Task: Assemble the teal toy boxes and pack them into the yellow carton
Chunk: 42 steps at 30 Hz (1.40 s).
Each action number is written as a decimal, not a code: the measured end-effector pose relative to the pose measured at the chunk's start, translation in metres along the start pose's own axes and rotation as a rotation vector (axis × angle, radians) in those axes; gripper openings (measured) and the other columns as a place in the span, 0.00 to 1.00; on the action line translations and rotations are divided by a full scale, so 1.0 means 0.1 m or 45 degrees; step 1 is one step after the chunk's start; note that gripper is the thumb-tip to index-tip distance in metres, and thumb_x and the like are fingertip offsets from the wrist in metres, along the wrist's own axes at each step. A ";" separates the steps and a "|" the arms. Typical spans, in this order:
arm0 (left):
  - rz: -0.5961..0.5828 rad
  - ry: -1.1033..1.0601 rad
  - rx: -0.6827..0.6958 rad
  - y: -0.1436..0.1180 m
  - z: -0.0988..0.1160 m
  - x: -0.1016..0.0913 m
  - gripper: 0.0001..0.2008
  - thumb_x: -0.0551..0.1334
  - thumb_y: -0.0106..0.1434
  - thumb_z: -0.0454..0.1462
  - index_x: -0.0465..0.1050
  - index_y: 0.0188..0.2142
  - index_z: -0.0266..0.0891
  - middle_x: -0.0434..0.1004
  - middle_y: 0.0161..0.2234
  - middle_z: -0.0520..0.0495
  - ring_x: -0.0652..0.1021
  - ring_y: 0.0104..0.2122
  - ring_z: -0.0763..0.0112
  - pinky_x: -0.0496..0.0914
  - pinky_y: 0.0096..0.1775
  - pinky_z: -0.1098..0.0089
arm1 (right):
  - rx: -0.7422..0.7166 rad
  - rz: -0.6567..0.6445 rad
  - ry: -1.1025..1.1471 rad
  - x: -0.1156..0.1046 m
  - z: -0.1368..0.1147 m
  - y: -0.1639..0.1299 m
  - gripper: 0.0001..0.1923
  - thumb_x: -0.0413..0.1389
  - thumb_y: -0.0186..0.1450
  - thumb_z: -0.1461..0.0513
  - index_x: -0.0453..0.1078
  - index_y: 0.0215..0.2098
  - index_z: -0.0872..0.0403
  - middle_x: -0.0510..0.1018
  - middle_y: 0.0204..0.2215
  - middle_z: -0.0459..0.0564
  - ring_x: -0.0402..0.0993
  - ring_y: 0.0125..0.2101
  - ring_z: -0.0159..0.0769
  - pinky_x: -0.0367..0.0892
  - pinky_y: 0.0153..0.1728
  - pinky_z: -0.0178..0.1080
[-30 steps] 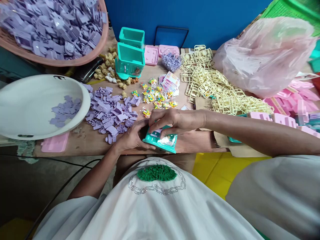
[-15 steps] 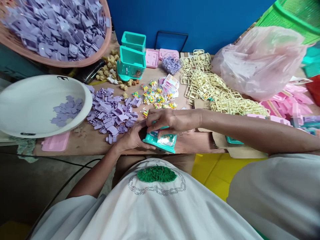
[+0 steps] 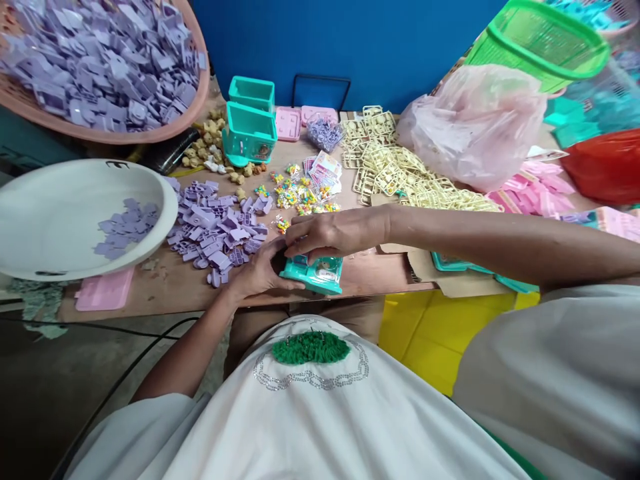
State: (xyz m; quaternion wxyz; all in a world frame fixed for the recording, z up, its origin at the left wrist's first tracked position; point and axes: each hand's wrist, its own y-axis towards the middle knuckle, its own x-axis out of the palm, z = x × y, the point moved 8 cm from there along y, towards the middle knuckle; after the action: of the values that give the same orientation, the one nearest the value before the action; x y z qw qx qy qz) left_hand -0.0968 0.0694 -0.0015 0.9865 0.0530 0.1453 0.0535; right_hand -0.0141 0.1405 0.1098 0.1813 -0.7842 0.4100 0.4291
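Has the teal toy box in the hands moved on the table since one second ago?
No. The teal toy box lies at the table edge, same gap to the purple pieces; only the camera shifted.

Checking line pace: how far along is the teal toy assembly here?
Done: two teal units stand at the back of the table. In hand: the left hand and right hand grip one teal toy at the table edge. Left: a pile of loose purple parts, a full basket of purple parts, cream sprues.
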 end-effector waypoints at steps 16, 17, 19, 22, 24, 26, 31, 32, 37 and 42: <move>-0.021 0.041 0.000 -0.01 -0.03 0.00 0.49 0.82 0.46 0.57 0.73 0.61 0.36 0.80 0.59 0.32 0.78 0.62 0.41 0.72 0.65 0.47 | 0.010 0.122 0.044 0.04 0.09 -0.04 0.24 0.47 0.81 0.51 0.77 0.55 0.60 0.80 0.51 0.65 0.75 0.53 0.43 0.69 0.55 0.44; -0.011 0.058 -0.004 -0.01 -0.03 -0.02 0.49 0.82 0.46 0.58 0.73 0.60 0.36 0.80 0.58 0.33 0.78 0.62 0.41 0.72 0.65 0.47 | -0.002 0.097 0.043 0.03 0.09 -0.02 0.24 0.47 0.82 0.52 0.77 0.55 0.60 0.80 0.50 0.65 0.75 0.52 0.43 0.69 0.55 0.44; 0.010 0.083 -0.021 -0.02 -0.04 -0.04 0.49 0.82 0.45 0.58 0.74 0.60 0.36 0.81 0.57 0.35 0.78 0.62 0.41 0.72 0.65 0.47 | -0.026 0.074 -0.001 0.02 0.07 0.01 0.22 0.46 0.82 0.55 0.76 0.53 0.61 0.79 0.50 0.65 0.74 0.52 0.44 0.69 0.55 0.45; 0.008 0.089 -0.023 -0.03 -0.06 -0.04 0.49 0.82 0.44 0.58 0.74 0.60 0.37 0.81 0.57 0.35 0.78 0.62 0.41 0.72 0.65 0.47 | -0.024 0.078 -0.098 0.08 0.05 0.00 0.17 0.47 0.81 0.60 0.74 0.54 0.62 0.77 0.51 0.67 0.74 0.53 0.45 0.69 0.56 0.45; -0.005 0.087 0.001 -0.03 -0.08 -0.03 0.50 0.82 0.45 0.58 0.73 0.61 0.37 0.80 0.59 0.33 0.77 0.64 0.41 0.71 0.66 0.46 | -0.019 0.095 -0.159 0.15 0.05 -0.03 0.15 0.48 0.80 0.61 0.73 0.55 0.62 0.76 0.52 0.67 0.73 0.55 0.46 0.69 0.58 0.46; -0.004 0.090 0.016 -0.04 -0.09 -0.02 0.51 0.83 0.45 0.57 0.73 0.63 0.37 0.79 0.61 0.32 0.76 0.65 0.41 0.69 0.67 0.44 | -0.038 0.117 -0.211 0.21 0.05 -0.08 0.15 0.49 0.80 0.62 0.73 0.57 0.61 0.76 0.54 0.67 0.72 0.58 0.47 0.68 0.61 0.48; 0.026 0.064 0.005 -0.05 -0.11 -0.02 0.55 0.84 0.44 0.54 0.70 0.67 0.36 0.73 0.67 0.28 0.73 0.68 0.39 0.67 0.69 0.43 | -0.049 0.211 -0.244 0.29 0.03 -0.21 0.22 0.46 0.81 0.60 0.71 0.65 0.62 0.78 0.57 0.69 0.71 0.61 0.48 0.67 0.64 0.54; 0.031 0.060 0.014 -0.04 -0.10 -0.01 0.56 0.84 0.44 0.54 0.69 0.68 0.37 0.73 0.67 0.29 0.73 0.68 0.39 0.67 0.69 0.43 | -0.036 0.232 -0.238 0.31 0.01 -0.24 0.23 0.45 0.81 0.60 0.69 0.67 0.62 0.78 0.59 0.69 0.71 0.63 0.49 0.67 0.65 0.55; 0.027 0.041 0.126 -0.05 0.02 0.03 0.50 0.81 0.50 0.56 0.70 0.66 0.42 0.76 0.65 0.36 0.76 0.66 0.42 0.71 0.67 0.45 | 0.185 0.307 -0.166 0.41 -0.05 -0.37 0.28 0.45 0.82 0.56 0.61 0.76 0.54 0.69 0.70 0.66 0.56 0.75 0.49 0.56 0.72 0.61; 0.107 0.055 0.116 -0.05 0.08 0.05 0.50 0.81 0.50 0.55 0.69 0.67 0.42 0.77 0.63 0.35 0.78 0.63 0.42 0.74 0.64 0.46 | 0.452 0.766 -0.072 0.35 -0.10 -0.56 0.38 0.55 0.77 0.48 0.53 0.79 0.51 0.69 0.69 0.68 0.64 0.70 0.53 0.66 0.66 0.62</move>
State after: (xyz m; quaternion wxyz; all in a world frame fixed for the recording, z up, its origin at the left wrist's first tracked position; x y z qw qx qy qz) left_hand -0.0889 0.0639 0.0041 0.9766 0.1027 0.1664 0.0892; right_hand 0.0461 0.1509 0.0827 0.1917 -0.5723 0.6857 0.4068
